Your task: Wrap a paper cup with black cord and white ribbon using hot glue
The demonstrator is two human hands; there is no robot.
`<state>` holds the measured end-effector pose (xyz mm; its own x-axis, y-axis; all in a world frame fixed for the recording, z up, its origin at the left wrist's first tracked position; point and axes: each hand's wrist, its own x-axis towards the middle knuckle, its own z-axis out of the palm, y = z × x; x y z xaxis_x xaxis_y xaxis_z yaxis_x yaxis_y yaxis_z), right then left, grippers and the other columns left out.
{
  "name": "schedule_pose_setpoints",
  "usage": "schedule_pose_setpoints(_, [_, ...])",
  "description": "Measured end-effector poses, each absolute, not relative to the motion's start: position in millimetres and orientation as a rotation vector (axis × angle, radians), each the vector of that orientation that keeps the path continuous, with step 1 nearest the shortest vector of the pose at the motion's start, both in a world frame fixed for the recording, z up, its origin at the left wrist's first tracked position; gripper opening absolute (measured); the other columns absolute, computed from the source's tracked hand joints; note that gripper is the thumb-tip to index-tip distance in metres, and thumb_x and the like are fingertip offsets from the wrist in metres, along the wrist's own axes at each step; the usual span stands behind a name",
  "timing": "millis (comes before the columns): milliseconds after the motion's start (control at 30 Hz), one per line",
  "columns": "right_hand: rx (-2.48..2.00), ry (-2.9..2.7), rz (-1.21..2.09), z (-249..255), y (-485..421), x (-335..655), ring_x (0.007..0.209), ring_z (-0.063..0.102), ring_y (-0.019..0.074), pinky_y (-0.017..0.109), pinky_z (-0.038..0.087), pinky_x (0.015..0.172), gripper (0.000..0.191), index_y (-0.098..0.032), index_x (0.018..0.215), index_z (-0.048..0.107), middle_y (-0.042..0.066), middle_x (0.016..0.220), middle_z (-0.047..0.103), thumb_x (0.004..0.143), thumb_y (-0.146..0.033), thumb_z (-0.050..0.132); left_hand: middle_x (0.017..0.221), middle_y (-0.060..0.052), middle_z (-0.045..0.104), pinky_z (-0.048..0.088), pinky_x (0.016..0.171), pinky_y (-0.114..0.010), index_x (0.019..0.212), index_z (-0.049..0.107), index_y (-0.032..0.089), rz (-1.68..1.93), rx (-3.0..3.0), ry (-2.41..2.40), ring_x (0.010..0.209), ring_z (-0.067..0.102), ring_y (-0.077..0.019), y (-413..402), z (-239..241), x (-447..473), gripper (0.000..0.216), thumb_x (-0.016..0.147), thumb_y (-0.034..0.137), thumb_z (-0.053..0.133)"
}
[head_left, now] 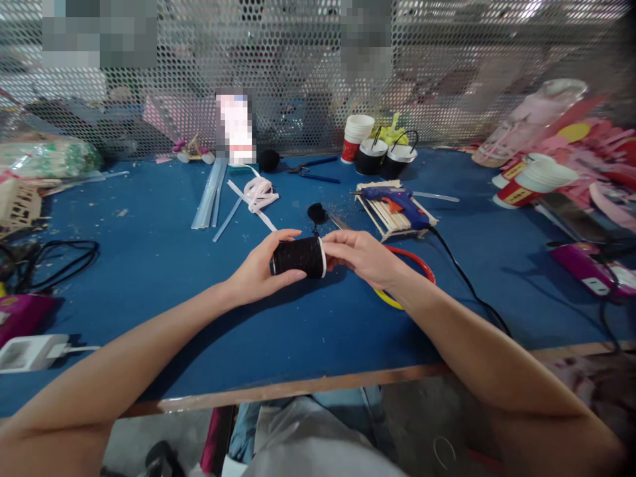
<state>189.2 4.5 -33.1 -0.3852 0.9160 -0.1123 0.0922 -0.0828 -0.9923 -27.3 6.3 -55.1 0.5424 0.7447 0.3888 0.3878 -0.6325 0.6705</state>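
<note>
My left hand is wrapped round a paper cup wound with black yarn. The cup lies on its side above the table, its white rim facing right. At that rim, the fingers of my right hand are pinched together; what they hold is hidden. Just beyond the cup sits a small ball of black yarn, and a strand runs from it down toward the cup. Scissors lie beside the ball, partly covered by my right hand.
A blue glue gun rests on a stick rack, its cord trailing right. Behind stand paper cups, two black-wrapped cups and blue-handled pliers. White ribbon, glue sticks and red-yellow rings lie around.
</note>
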Motion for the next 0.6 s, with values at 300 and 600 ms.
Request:
schedule_pose_setpoints(300, [-1.150,-1.720,1.317,-32,5,190,0.096,0.060,0.0182,0.035,0.044,0.086,0.045,-0.019,0.092,0.066,0.007,0.097,0.067,0.089,-0.054,0.038,0.114,-0.012,0.056,0.049,0.087,-0.037,0.127,0.038,0.019,0.847,2.294,0.790,0.101,0.057,-0.0228,1,-54,-24,0.062,0.075,0.038,0.067])
schedule_pose_setpoints(600, [-1.019,-1.584,1.415,-34,7,190,0.093,0.061,0.0173,0.031,0.046,0.080,0.053,-0.018,0.098,0.068,0.008,0.099,0.069,0.087,-0.059,0.036,0.122,-0.013,0.053,0.046,0.093,-0.038,0.133,0.033,0.021,0.678,2.441,0.615,0.112,0.053,-0.0252,-8,-49,-21,0.065,0.078,0.038,0.064])
